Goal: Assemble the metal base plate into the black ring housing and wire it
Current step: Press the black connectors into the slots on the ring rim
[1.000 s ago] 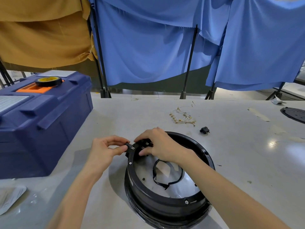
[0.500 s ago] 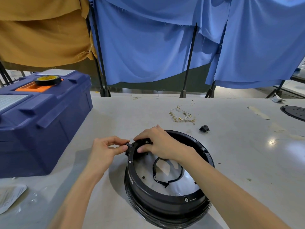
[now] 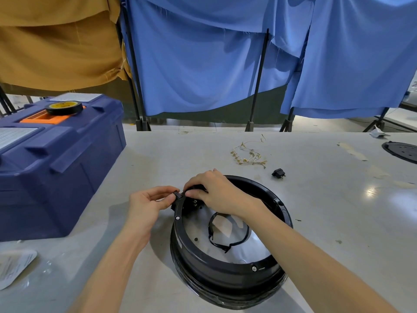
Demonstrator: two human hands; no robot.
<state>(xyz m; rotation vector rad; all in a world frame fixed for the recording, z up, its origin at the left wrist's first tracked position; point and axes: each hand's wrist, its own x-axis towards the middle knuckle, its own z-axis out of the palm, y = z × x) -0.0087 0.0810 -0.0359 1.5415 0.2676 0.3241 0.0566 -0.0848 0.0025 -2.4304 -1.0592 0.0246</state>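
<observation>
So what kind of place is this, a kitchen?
Probably a workshop bench, not a kitchen: a blue toolbox with a tape roll on it, loose wires, and a black ring housing being assembled.

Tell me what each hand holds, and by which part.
The left hand pinches a small black part at the far-left rim of the black ring housing between thumb and forefinger; the right hand grips that rim beside it.

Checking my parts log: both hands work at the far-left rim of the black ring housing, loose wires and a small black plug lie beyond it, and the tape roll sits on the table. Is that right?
Not quite. The head view shows the tape roll on top of the blue toolbox, not on the table. The rest holds.
</observation>
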